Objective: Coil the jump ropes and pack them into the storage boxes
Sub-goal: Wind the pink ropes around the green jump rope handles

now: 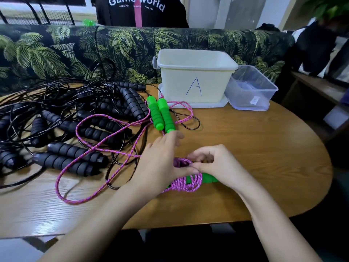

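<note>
A pink braided rope coil (pixel 186 183) is wound around green handles (pixel 208 178) at the table's near middle. My right hand (pixel 217 166) pinches a loop of this pink rope at the coil's top. My left hand (pixel 160 163) touches the same loop with its thumb, its other fingers stretched out. A second pink rope (pixel 98 148) with two green handles (pixel 160 115) lies loose, looping left across the table. A cream box marked A (pixel 195 77) stands at the back, with a clear plastic box (pixel 251 89) to its right.
A tangled heap of black jump ropes with foam handles (pixel 66 125) covers the table's left half. The wooden table (pixel 255 148) curves away at the right. A leaf-patterned sofa back (pixel 94 50) runs behind, with a person in a dark shirt (pixel 139 10) beyond it.
</note>
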